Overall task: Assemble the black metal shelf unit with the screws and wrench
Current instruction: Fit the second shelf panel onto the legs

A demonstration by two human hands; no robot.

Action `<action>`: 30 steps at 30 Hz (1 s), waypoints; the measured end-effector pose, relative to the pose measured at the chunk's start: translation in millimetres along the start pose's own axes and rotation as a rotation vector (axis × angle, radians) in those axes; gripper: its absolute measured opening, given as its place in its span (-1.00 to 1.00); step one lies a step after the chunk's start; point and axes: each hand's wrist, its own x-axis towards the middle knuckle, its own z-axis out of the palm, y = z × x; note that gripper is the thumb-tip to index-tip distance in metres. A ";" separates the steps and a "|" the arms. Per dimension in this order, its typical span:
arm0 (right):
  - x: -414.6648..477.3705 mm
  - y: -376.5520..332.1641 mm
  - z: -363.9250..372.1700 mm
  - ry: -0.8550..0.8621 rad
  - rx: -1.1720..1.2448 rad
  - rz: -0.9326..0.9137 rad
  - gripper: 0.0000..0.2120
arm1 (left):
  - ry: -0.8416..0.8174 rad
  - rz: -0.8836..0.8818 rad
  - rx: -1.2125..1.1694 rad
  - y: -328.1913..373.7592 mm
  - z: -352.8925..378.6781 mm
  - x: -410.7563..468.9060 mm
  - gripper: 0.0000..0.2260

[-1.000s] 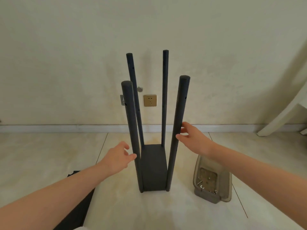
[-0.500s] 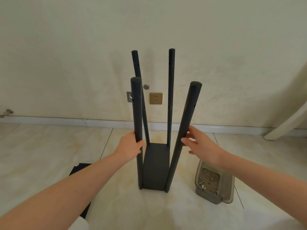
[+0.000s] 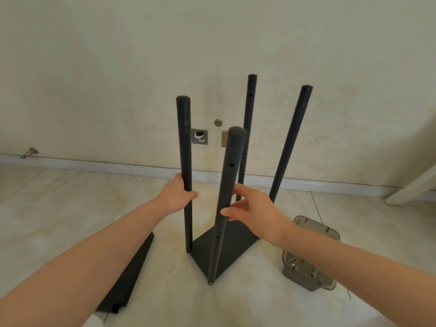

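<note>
step: steadying shelf frame (image 3: 233, 244) | my left hand (image 3: 177, 197) grips left post (image 3: 184, 142) | my right hand (image 3: 253, 208), fingers spread, at near post (image 3: 232, 156) | next: i fit panel (image 3: 132, 267), needs screws (image 3: 292, 259) from tray (image 3: 330, 237)

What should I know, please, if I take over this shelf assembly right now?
Left hand grips the left post. Right hand is open, thumb at the near post.
The frame stands on the floor, four posts rising from the bottom panel. A loose black panel lies at left; the clear tray with screws sits at right.
Done: posts on the bottom panel. Left: probably fitting the loose panel. I cannot make out a wrench.
</note>
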 end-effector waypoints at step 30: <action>49.0 32.7 -24.5 0.093 -0.084 0.289 -0.72 | -0.171 -0.074 -0.232 -30.9 -40.3 -1.1 -0.35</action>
